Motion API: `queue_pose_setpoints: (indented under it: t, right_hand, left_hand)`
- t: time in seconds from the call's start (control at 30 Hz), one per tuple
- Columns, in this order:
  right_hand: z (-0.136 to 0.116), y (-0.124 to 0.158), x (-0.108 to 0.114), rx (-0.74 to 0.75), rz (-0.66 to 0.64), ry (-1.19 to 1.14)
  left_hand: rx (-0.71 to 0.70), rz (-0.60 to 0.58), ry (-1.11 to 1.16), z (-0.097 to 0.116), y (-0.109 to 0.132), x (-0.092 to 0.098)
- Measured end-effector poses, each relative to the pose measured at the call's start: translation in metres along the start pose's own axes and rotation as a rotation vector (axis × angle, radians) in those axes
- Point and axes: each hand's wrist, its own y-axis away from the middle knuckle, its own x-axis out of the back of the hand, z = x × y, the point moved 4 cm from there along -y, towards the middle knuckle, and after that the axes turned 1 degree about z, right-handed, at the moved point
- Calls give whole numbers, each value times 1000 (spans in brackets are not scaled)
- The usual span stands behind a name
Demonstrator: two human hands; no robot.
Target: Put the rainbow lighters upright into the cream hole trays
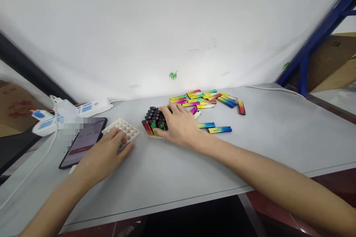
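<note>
Grey tabletop (167, 177), left hand (104, 152) over tray (129, 129), right hand (180, 124) over lighters (152, 122), both hands' fingers (164, 111) bent, spread.

Hiding some black-topped lighters (152, 121) behind the right hand (179, 123), part of a white tray (130, 130) behind the left hand (108, 150). Running both forearms (256, 166) out of frame. Obscuring part of the phone (87, 142) under pixelation.

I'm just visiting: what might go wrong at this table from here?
The right hand is on a tight bunch of standing lighters; a sideways push might topple some. Loose lighters lie beside that wrist and could be brushed away. The left hand, at the white tray, is close to the phone and might nudge it.
</note>
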Motion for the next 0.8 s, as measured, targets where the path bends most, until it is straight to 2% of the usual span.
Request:
queue_pose_setpoints:
  t: [0.13, 0.2, 0.37, 0.43, 0.53, 0.67, 0.8]
  right_hand:
    - [-3, -25, -14, -10, 44, 28]
    - [-4, -40, -21, 7, 56, 26]
    - [-13, -79, -39, 66, 3, 20]
    - [-16, -96, -47, 107, -17, 13]
    - [-19, -119, -58, 179, -54, -14]
    - [-21, -144, -65, 231, -126, -15]
    - [-19, -152, -50, 232, -204, -54]
  left_hand:
    - [-96, 24, -35, 4, 29, -6]
    - [-131, 89, -85, 13, 43, -8]
    - [-361, 280, -181, 60, 67, -8]
    - [-444, 319, -176, 79, 71, -7]
    - [-514, 343, -187, 103, 74, -6]
    - [-582, 246, -145, 131, 66, -10]
    - [-604, 202, -78, 158, 46, -16]
